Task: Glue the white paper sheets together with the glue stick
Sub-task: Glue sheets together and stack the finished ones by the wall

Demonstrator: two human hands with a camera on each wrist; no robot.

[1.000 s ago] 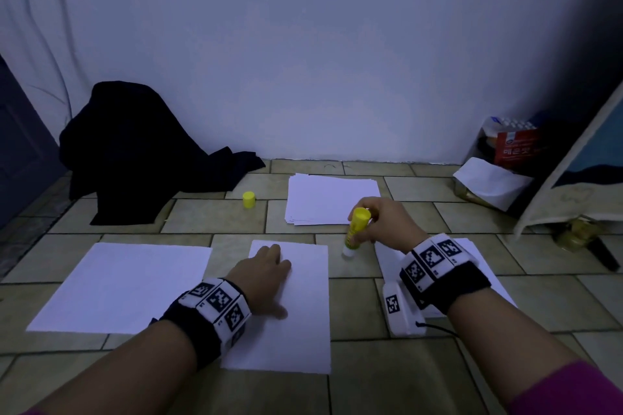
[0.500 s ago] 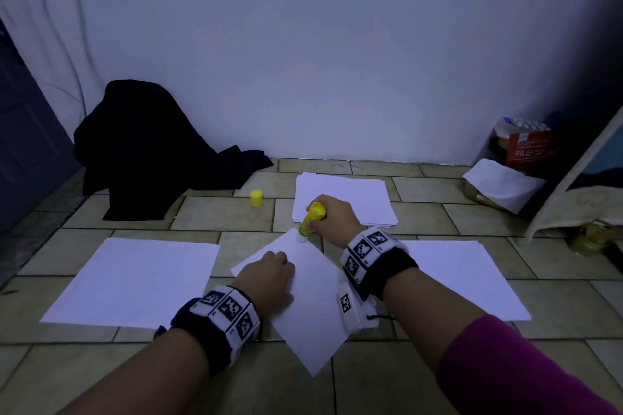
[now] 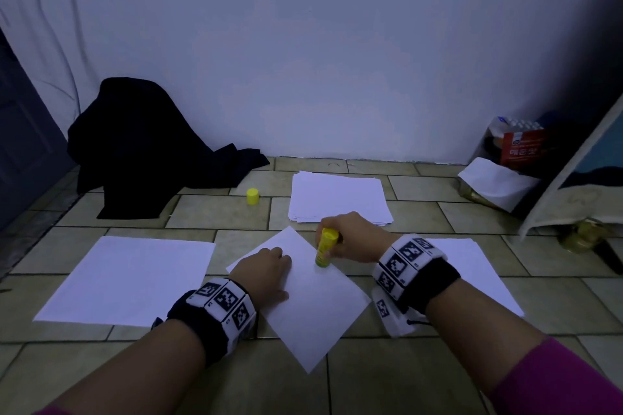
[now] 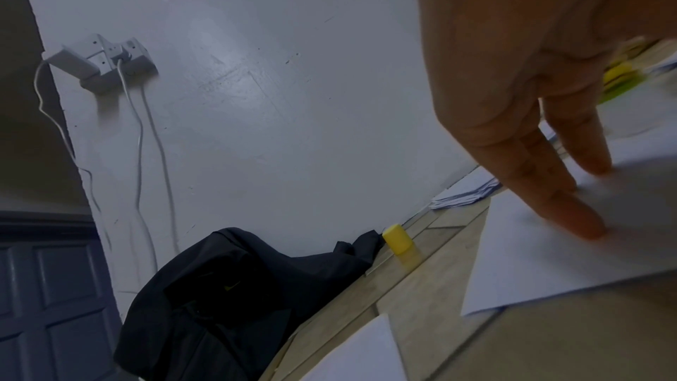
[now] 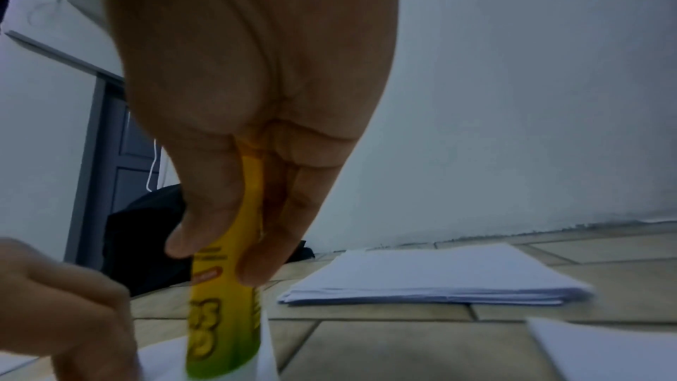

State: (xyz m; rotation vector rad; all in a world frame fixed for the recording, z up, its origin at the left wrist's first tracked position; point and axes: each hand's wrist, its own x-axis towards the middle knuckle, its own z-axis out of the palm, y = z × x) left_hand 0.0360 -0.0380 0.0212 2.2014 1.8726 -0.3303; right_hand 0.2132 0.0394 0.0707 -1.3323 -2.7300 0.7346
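Observation:
A white paper sheet [image 3: 313, 307] lies turned like a diamond on the tiled floor before me. My left hand [image 3: 264, 271] presses flat on its left part, the fingers [image 4: 571, 213] straight on the paper [image 4: 571, 260]. My right hand [image 3: 350, 237] grips the yellow glue stick [image 3: 325, 248] upright, tip down on the sheet's upper right part. In the right wrist view thumb and fingers [image 5: 263, 251] pinch the glue stick [image 5: 223, 317]. Another sheet [image 3: 131, 278] lies to the left, one [image 3: 478, 266] to the right under my right wrist.
A stack of white paper [image 3: 338, 200] sits behind the hands. The yellow cap [image 3: 252, 196] stands on the floor left of it. A black cloth heap [image 3: 141, 148] lies against the wall at the left. A box and paper [image 3: 499, 178] fill the right corner.
The right hand carried the glue stick left onto the centre sheet, then down along its upper right part. The sheet turned from straight to diamond-wise under the left hand.

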